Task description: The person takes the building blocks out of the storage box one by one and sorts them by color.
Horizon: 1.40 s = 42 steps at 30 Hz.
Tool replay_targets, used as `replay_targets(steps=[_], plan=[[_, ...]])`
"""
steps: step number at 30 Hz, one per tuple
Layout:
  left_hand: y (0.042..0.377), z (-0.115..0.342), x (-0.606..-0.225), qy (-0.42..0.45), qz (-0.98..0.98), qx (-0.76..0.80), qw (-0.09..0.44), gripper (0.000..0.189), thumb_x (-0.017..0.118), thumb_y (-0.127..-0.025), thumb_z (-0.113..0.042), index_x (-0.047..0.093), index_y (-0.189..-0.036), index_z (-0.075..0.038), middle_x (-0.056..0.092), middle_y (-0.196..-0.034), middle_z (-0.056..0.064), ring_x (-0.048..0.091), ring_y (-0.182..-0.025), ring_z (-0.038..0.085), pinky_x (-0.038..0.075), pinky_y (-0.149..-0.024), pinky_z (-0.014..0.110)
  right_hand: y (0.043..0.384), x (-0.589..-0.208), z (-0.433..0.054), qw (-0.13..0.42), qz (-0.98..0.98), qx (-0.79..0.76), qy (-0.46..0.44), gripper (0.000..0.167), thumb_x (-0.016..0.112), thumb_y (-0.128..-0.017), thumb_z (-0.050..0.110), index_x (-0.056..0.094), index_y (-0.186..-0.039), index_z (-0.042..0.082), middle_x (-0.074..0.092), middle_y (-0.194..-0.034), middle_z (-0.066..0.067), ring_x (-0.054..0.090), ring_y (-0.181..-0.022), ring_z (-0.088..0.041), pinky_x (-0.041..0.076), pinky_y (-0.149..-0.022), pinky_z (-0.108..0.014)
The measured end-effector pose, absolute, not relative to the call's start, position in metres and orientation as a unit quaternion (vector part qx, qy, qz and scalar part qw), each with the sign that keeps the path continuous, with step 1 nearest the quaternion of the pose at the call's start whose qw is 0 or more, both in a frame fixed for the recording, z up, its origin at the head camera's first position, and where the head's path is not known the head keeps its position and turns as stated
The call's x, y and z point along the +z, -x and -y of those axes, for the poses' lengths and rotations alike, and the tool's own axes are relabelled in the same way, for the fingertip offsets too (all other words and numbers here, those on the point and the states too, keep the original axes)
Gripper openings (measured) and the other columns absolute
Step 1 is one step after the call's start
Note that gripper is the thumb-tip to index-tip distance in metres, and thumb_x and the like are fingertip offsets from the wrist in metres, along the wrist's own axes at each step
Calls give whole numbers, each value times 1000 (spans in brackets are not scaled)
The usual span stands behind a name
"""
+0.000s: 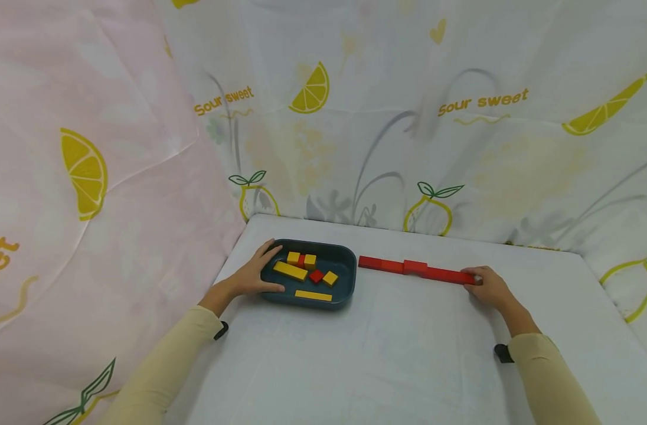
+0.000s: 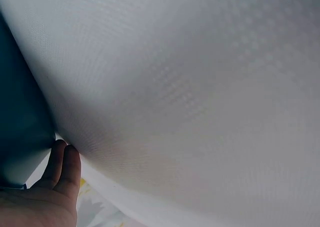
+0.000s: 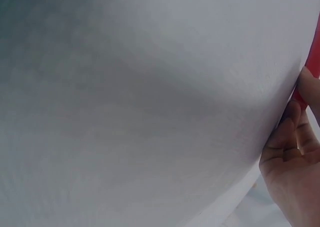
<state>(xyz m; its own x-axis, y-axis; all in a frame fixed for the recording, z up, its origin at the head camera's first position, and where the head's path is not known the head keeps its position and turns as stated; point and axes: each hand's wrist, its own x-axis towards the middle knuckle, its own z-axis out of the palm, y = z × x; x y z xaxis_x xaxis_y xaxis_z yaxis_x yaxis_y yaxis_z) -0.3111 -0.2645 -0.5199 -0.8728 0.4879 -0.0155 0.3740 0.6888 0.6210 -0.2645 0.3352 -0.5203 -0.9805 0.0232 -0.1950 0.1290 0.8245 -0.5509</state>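
In the head view, a dark blue tray (image 1: 351,268) stands on the table's left side, with red and yellow wooden blocks in it. My left hand (image 1: 254,274) holds the tray's left end, thumb and fingers spread around its rim. The left wrist view shows two fingers (image 2: 70,172) of it against the tray's side (image 2: 22,112). To the right of the tray, several red blocks (image 1: 391,267) lie end to end in a row. My right hand (image 1: 488,288) pinches the right end of the long red block (image 1: 445,275) between thumb and fingers, partly hiding that end.
A yellow block (image 1: 290,270), a red cube (image 1: 316,276) and other small blocks lie loose in the tray. White cloth covers the table (image 1: 355,360). Lemon-printed curtains (image 1: 355,147) hang behind it and at the left.
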Motion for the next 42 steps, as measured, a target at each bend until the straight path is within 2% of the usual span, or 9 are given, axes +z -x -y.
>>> replay_targets(steps=[7,14,33,42], plan=[[311,264,-519,-234,-916,314,89,114,81,-71,-60,20,-159,-20,-3,-167,9,12,-151,40,24,-115,67,264,-519,-333,88,-951,-292,-39,45,63,-93,7,53,-135,-5,44,-132,-32,52,-109,-44,52,-86,-51],[311,263,-517,-227,-917,314,93,110,83,-74,-50,20,-159,-19,-3,-167,9,12,-151,40,23,-115,67,265,-520,-334,88,-950,-297,-40,47,65,-92,9,53,-136,-5,43,-131,-33,51,-109,-45,51,-85,-51],[309,263,-517,-228,-917,316,87,111,81,-73,-59,22,-158,-19,-1,-167,10,13,-150,41,24,-114,68,264,-520,-333,85,-951,-295,-28,45,65,-92,8,54,-135,-4,43,-129,-34,51,-107,-45,52,-85,-51],[310,264,-518,-228,-918,314,84,109,83,-73,-54,23,-158,-18,-2,-167,10,12,-151,40,23,-115,68,264,-519,-333,88,-951,-294,-29,46,64,-93,8,53,-136,-4,43,-129,-33,52,-108,-45,52,-85,-49]])
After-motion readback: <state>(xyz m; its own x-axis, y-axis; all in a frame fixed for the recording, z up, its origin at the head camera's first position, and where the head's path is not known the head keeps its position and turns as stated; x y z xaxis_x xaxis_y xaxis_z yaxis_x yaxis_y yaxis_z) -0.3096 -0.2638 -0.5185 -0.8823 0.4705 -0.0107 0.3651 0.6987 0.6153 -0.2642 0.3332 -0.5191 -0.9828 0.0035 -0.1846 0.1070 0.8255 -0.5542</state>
